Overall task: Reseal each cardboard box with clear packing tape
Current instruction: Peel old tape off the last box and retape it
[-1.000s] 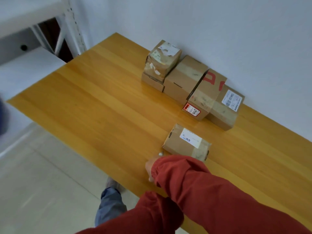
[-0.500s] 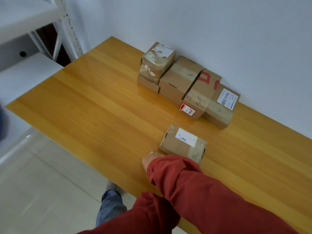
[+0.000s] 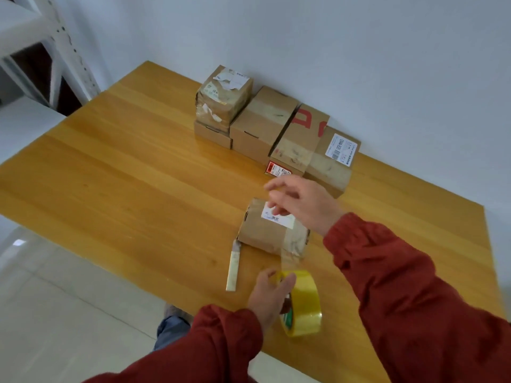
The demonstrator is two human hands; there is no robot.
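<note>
A small cardboard box (image 3: pixel 265 233) with a white label lies on the wooden table (image 3: pixel 132 189) near its front edge. My left hand (image 3: pixel 268 297) grips a yellow-tinted roll of clear packing tape (image 3: pixel 305 308) just in front of the box. A clear strip (image 3: pixel 289 258) runs from the roll up over the box's near end. My right hand (image 3: pixel 304 205) hovers over the box top, thumb and fingers pinching the strip's free end; the fingers are blurred.
A utility knife (image 3: pixel 232 268) lies on the table left of the box. Several more cardboard boxes (image 3: pixel 262 123) stand in a row against the back wall, one stacked on another at the left (image 3: pixel 224 98). A white metal shelf (image 3: pixel 55 51) stands at the far left.
My right arm has lifted from the table left of the box to above it. The knife now lies where that hand was. My left hand has come in with the tape roll.
</note>
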